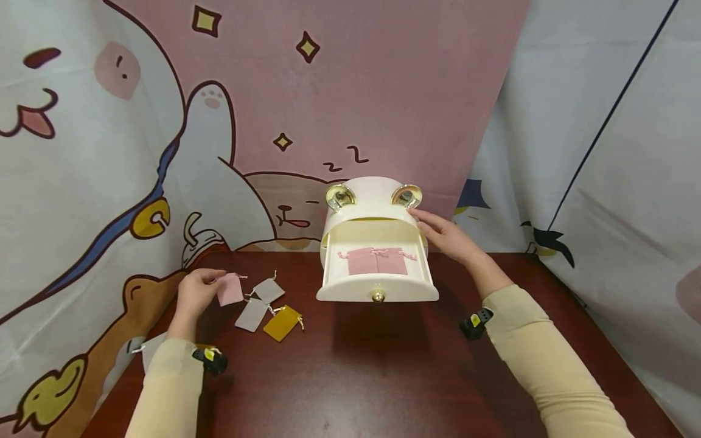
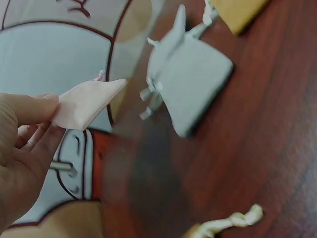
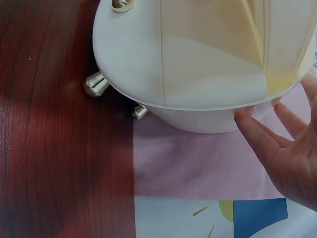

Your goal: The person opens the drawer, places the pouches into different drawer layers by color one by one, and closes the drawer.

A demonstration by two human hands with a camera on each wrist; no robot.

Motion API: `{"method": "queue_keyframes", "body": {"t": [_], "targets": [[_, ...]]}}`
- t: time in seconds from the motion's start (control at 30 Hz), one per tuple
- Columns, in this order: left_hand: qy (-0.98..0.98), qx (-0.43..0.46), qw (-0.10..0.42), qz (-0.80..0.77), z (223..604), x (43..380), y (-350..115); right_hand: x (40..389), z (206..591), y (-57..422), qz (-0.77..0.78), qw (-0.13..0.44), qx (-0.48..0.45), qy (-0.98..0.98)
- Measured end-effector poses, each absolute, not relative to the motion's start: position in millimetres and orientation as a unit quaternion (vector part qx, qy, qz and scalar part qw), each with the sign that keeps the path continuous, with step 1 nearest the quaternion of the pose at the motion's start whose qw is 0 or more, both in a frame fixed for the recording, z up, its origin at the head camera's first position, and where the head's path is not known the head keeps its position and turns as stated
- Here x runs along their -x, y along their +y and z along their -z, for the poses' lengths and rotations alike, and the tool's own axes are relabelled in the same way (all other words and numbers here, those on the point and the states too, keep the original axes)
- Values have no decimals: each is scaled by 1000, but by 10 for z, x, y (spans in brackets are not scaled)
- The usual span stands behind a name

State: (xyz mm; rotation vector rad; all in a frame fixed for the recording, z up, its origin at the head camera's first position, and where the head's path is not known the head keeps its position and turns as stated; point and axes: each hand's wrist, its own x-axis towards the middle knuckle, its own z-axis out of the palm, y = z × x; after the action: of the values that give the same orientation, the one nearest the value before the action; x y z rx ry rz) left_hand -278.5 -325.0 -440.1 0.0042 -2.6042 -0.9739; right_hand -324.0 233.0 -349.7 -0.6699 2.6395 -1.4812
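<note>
My left hand pinches a small pink drawstring pouch between thumb and fingers, lifted off the table in the left wrist view. Close by lie two grey pouches and a mustard-yellow pouch. At the right, my right hand rests its extended fingertips against the side of a cream-white rounded box with gold-rimmed round eyes. Its drawer is pulled out, with a gold knob on the front. Inside, two pink pouches lie side by side.
Behind my left forearm, a pale pouch is partly hidden at the edge of the dark red-brown wooden table. A cartoon-printed cloth hangs behind. Gold feet show on the box.
</note>
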Motion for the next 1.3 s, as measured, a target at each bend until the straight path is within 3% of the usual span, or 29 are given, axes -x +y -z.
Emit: {"method": "queue_keyframes", "body": {"t": [0.67,1.3], "targets": [[-894,130,241,355,3651,2634,-2573,3236,3501,2333,503,38,216,836],[-862,182,226,415,3100,2384,-1990,3149,3394,2285,460,17,211,862]]}}
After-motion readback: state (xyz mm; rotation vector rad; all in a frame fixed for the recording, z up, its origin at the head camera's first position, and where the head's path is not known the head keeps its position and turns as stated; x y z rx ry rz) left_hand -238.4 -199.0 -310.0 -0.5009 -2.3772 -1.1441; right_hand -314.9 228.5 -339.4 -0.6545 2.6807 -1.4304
